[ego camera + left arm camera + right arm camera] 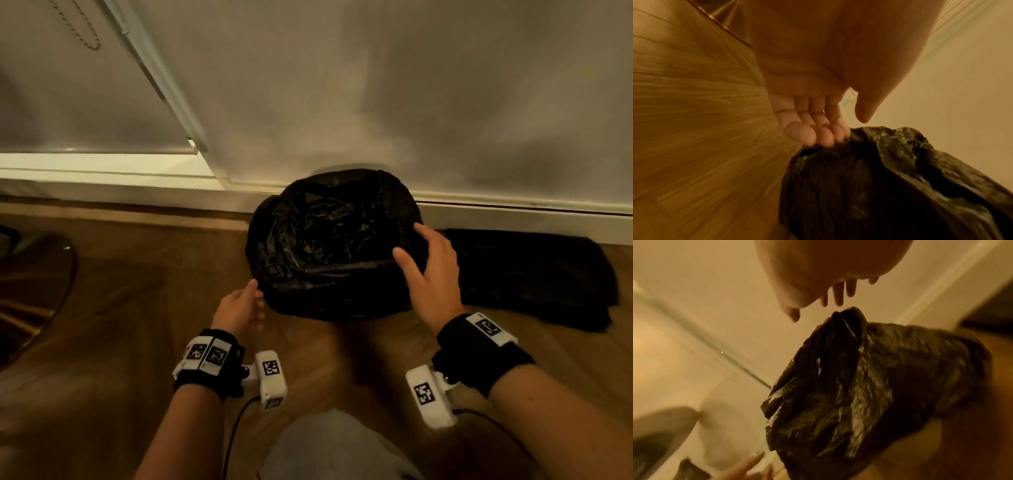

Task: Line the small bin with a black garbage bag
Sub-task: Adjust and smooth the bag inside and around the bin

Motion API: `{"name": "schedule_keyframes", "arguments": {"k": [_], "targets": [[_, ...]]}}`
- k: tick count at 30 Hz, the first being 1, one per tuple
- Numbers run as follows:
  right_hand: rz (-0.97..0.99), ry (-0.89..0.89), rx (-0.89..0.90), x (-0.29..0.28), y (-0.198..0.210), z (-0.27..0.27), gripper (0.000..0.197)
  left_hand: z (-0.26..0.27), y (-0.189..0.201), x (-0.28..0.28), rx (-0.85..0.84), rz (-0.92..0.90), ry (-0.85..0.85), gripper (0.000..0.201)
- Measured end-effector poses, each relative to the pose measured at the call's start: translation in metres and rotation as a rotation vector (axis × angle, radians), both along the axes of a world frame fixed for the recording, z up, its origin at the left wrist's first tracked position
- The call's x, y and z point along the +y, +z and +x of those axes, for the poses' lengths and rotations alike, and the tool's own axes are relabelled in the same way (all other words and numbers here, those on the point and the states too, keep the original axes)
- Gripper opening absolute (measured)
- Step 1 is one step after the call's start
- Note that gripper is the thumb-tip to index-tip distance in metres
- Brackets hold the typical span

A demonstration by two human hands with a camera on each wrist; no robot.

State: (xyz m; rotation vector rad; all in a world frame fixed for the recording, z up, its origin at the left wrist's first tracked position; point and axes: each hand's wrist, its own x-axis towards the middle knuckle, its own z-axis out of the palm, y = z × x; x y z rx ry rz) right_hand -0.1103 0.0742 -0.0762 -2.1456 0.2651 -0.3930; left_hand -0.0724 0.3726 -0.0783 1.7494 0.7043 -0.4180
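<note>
**Desk editor:** Two hands, one small round bin wrapped in crinkled black plastic garbage bag (329, 246). Where does it stand?

**Photographer:** On the brown wood-plank floor (137, 308), hard against the white skirting board (513, 212) and the pale wall. A flat pile of dark folded bags (534, 277) lies just beside it, to the right.

**Desk editor:** And the hands?

**Photographer:** The left hand (241, 306) is at the near-left rim, fingertips (818, 136) loosely curled and touching the gathered plastic there, thumb apart from it; it pinches nothing that I can see. The right hand (428, 270) hovers over the near-right rim, fingers spread wide and relaxed, holding nothing. The wrist view shows its fingertips (838, 295) clear of the plastic.

**Desk editor:** Which step is that?

**Photographer:** Late, I'd judge. The bag already sits in the bin with its mouth folded down over the outside; this looks like smoothing the cuff.

**Desk editor:** Next?

**Photographer:** Probably tugging the bunched near edge down evenly, then pressing the loose plastic into the well.
</note>
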Motion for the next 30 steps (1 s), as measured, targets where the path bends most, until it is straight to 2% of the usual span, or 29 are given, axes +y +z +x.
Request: {"name": "schedule_keyframes", "arguments": {"k": [3,8,11,14,16,19,22,23,26,30], "targets": [[0.265,-0.160,0.146,0.012,-0.010,-0.012,0.059,-0.015,0.003,-0.008,0.097,-0.144,-0.052,0.041],[0.635,-0.454,0.259,0.026,-0.016,-0.023,0.062,-0.015,-0.002,-0.017,0.197,-0.487,0.148,0.062],[0.913,-0.599,0.415,0.026,-0.025,-0.021,0.073,-0.006,-0.007,-0.026,0.230,-0.547,0.211,0.072],[1.240,-0.495,0.635,0.026,-0.033,-0.020,0.095,-0.006,-0.010,-0.035,0.254,-0.549,0.191,0.076],[1.380,-0.334,0.641,0.029,-0.036,-0.020,0.092,-0.011,-0.014,-0.041,0.276,-0.575,0.184,0.078],[1.374,-0.263,0.527,0.031,-0.031,-0.019,0.061,-0.014,-0.015,-0.054,0.259,-0.594,0.170,0.077],[1.312,-0.279,0.504,0.022,-0.025,-0.021,0.029,-0.011,-0.014,-0.060,0.178,-0.589,0.220,0.057],[1.305,-0.298,0.507,0.016,-0.025,-0.021,0.026,-0.009,-0.014,-0.058,0.150,-0.578,0.252,0.052],[1.310,-0.337,0.472,-0.002,-0.029,-0.020,0.036,-0.005,-0.023,-0.049,0.126,-0.560,0.326,0.050],[1.166,-0.261,0.423,-0.006,-0.026,-0.019,0.032,-0.004,-0.027,-0.049,0.113,-0.579,0.290,0.039]]}}
